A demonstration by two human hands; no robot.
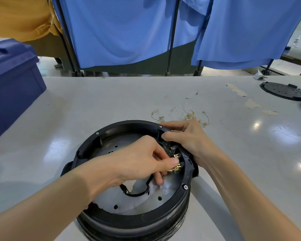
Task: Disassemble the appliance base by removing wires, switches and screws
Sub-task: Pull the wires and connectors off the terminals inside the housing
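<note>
— Where do we have the base?
— The round black base sits on the worktop right in front of us, open side up. Our right hand grips its far right rim, thumb inside.
— And our left hand?
— Our left hand reaches inside. Its fingers pinch the brass connectors at the right inner wall and hide part of them. A black cable loops beneath the palm.
— What lies around us?
— Loose white wires just behind the base, a blue bin at left, a black round cover far right, and blue curtains beyond.
</note>
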